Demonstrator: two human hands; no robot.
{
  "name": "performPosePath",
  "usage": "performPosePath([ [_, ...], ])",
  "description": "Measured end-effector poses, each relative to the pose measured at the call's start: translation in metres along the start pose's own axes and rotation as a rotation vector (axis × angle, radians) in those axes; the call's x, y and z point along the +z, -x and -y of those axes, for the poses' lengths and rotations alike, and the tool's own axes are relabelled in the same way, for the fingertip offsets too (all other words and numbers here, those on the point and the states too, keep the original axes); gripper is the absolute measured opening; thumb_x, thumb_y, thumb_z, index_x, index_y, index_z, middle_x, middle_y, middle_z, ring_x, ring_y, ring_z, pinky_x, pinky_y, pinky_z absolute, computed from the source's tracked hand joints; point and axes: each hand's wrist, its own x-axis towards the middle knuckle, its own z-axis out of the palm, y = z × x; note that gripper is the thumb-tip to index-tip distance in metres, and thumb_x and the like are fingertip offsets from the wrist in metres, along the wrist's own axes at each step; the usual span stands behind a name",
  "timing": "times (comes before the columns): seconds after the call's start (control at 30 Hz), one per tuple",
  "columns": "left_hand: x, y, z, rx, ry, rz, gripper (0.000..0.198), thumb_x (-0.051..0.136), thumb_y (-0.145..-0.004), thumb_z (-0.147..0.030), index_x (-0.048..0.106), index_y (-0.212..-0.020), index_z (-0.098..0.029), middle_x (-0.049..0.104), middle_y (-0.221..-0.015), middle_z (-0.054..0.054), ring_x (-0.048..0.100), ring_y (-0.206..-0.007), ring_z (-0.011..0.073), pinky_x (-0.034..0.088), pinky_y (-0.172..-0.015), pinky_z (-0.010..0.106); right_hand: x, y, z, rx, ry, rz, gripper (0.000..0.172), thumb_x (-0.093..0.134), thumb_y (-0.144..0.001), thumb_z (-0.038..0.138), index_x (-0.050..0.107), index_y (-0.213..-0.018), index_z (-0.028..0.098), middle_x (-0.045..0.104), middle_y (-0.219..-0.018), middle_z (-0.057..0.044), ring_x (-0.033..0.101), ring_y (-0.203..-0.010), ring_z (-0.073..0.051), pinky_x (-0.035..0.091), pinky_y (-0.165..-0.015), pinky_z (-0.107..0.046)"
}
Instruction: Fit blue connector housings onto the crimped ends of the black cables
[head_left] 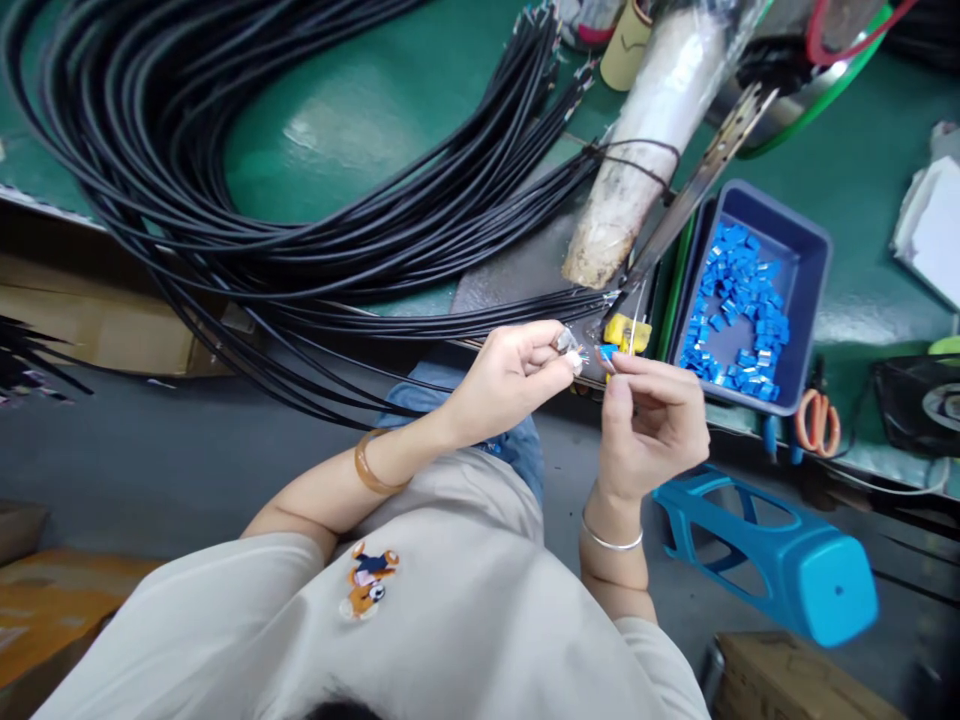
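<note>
My left hand (pixel 514 375) is closed in a pinch on the stripped end of a black cable (pixel 480 325), just below the edge of the green table (pixel 360 130). My right hand (pixel 652 415) faces it, thumb and forefinger pressed on a small blue connector (pixel 606 353) held against the wire tips. A large coil of black cables (pixel 225 200) sweeps over the table and hangs down to my left. A blue tray (pixel 802 250) with several blue connectors stands at the right of my hands.
A plastic-wrapped cylinder (pixel 645 150) leans over the table beside a metal strip (pixel 705 175). A yellow block (pixel 626 333) sits by the tray. Orange-handled scissors (pixel 816 420) lie at the right. A blue plastic stool (pixel 780 555) lies on the floor. Cardboard boxes (pixel 97 320) stand under the table.
</note>
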Motion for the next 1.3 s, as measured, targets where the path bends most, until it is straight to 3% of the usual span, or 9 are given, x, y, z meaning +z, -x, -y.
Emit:
performPosePath([
  [0.13,0.0,-0.003,0.0,0.047,-0.045,-0.017,0.017,0.055,-0.086,-0.019,0.051,-0.07,-0.016,0.033,-0.054,-0.008,0.024,-0.047,0.0031,0.02,-0.044,0.02,0.002,0.001,-0.003,-0.103,0.08,0.027,0.015,0.071,-0.083,0.01,0.068,-0.09,0.022,0.075,-0.094,-0.001,0.073,-0.087,-0.016,0.061,-0.078,-0.032],
  [0.33,0.001,-0.01,0.0,0.069,-0.11,-0.043,0.021,0.054,-0.089,-0.02,0.048,-0.069,-0.016,0.033,-0.056,-0.007,0.026,-0.05,0.004,0.02,-0.046,0.021,0.003,-0.002,-0.011,-0.284,0.27,0.052,0.018,0.071,-0.082,0.009,0.064,-0.091,0.023,0.078,-0.098,-0.001,0.074,-0.087,-0.015,0.06,-0.079,-0.03],
  [0.53,0.002,-0.017,-0.001,0.1,-0.188,-0.058,0.022,0.052,-0.089,-0.019,0.043,-0.068,-0.017,0.029,-0.06,-0.006,0.025,-0.055,0.0054,0.021,-0.05,0.022,0.004,-0.009,-0.016,-0.381,0.301,0.052,0.019,0.068,-0.083,0.008,0.06,-0.093,0.023,0.078,-0.098,-0.002,0.075,-0.087,-0.014,0.061,-0.078,-0.026],
  [1.17,-0.002,-0.018,-0.008,0.117,-0.318,-0.064,0.02,0.049,-0.087,-0.015,0.042,-0.068,-0.017,0.026,-0.06,-0.006,0.023,-0.055,0.0061,0.019,-0.052,0.024,0.002,-0.015,-0.012,-0.467,0.35,0.1,0.021,0.075,-0.077,0.007,0.061,-0.088,0.019,0.078,-0.101,-0.005,0.076,-0.09,-0.015,0.062,-0.081,-0.023],
  [1.3,-0.003,-0.018,-0.007,0.116,-0.335,-0.052,0.019,0.049,-0.085,-0.014,0.043,-0.067,-0.017,0.025,-0.06,-0.006,0.022,-0.056,0.0061,0.02,-0.054,0.024,0.001,-0.014,-0.012,-0.408,0.288,0.087,0.021,0.074,-0.077,0.005,0.062,-0.088,0.018,0.079,-0.098,-0.004,0.076,-0.086,-0.015,0.063,-0.079,-0.024],
])
